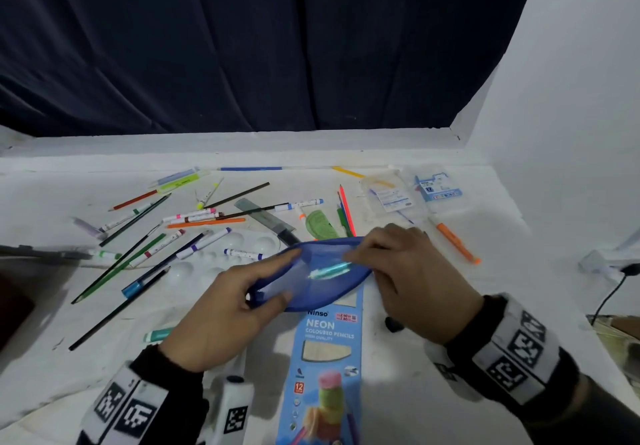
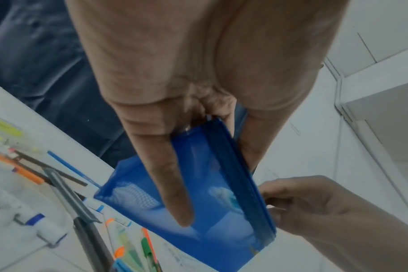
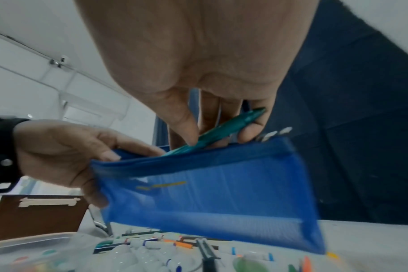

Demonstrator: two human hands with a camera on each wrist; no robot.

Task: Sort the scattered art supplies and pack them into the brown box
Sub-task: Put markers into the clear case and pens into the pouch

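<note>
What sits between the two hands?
The blue mesh pouch, held by left hand and right hand, with a teal pen entering it; head view.

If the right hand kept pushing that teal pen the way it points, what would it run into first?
Most likely the inside of the blue pouch: the right hand pinches the teal pen with its tip at the open top, which the left hand holds apart. Depth inside is unclear.

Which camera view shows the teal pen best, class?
The right wrist view: the teal pen is sharp, pinched by the right hand above the blue pouch. The head view shows it blurred through mesh; the left wrist view gives only a pale smudge.
</note>
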